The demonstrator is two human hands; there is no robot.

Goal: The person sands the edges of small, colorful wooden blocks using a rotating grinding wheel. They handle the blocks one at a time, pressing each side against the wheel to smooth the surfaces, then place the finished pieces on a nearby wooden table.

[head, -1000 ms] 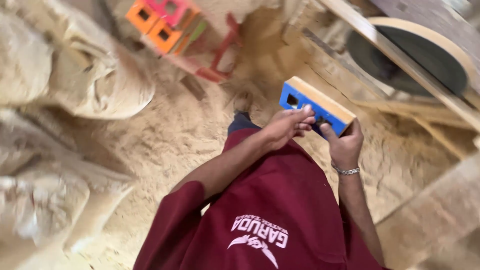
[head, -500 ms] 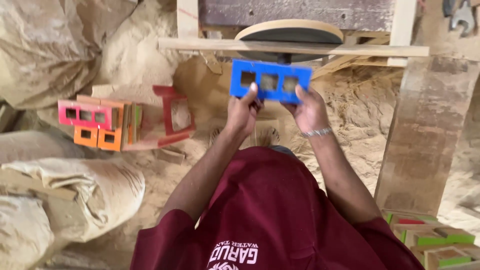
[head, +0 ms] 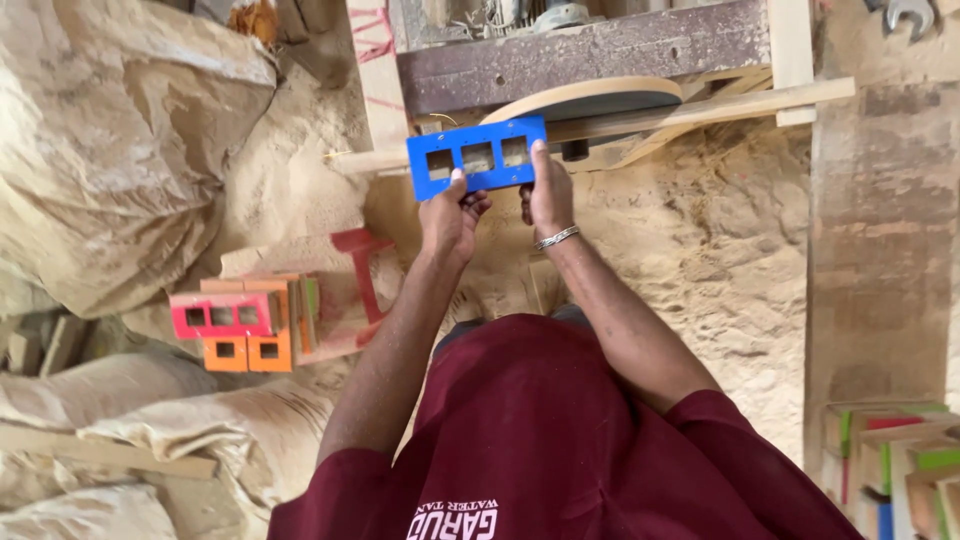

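Sawdust-heaped workshop: both hands present a blue block to the sanding disc.
Left hand (head: 452, 215) and right hand (head: 548, 195) are closed on the blue block (head: 477, 157) just beside the disc (head: 590, 100); next likely needs steady pressure.

Head-worn camera looks steeply down, close over the wearer's arms; sanding disc (head: 590, 100) at 12 o'clock.

The block (head: 477, 157) I gripped was bright blue, my shirt (head: 560, 440) maroon with white lettering. Beside me sat a pink block (head: 222, 316) on orange ones (head: 248, 353); green, red and possibly blue edges striped the stacked pieces (head: 890, 455).
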